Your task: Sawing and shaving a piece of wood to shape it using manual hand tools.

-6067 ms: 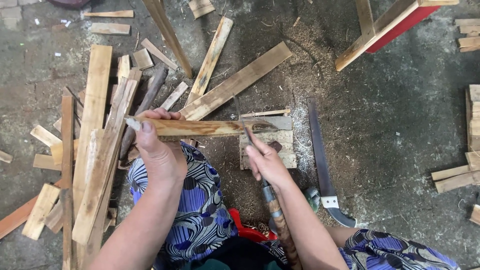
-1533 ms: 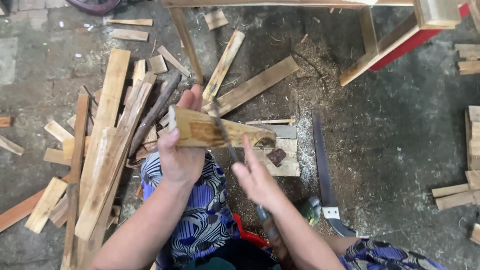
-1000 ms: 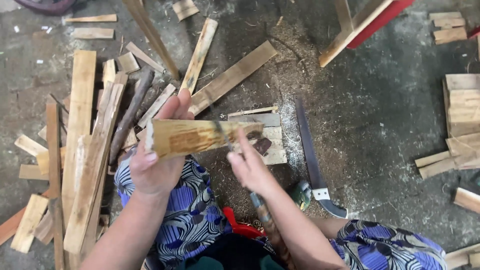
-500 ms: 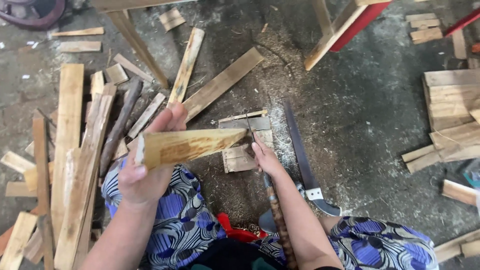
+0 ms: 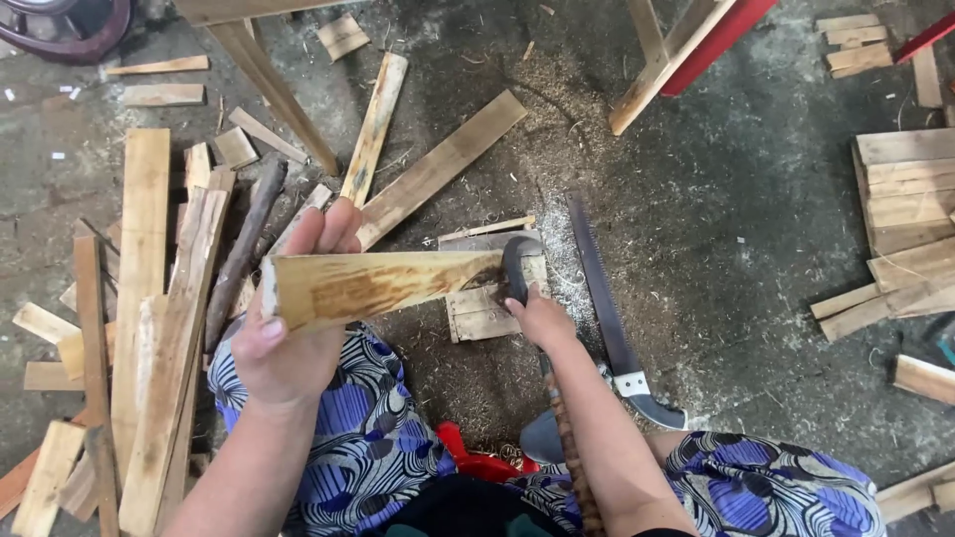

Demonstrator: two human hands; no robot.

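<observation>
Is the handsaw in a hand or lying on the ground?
Lying on the ground: the handsaw rests flat beside the small board, neither hand touching it.

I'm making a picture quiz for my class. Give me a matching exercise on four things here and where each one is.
1. wood piece
2. chopping knife
3. handsaw
4. small wooden block

a. lying on the floor right of the block
b. held in the left hand
c. on the floor under the wood piece's far end
d. gripped by the right hand

Pairs: 1-b, 2-d, 3-a, 4-c
</observation>
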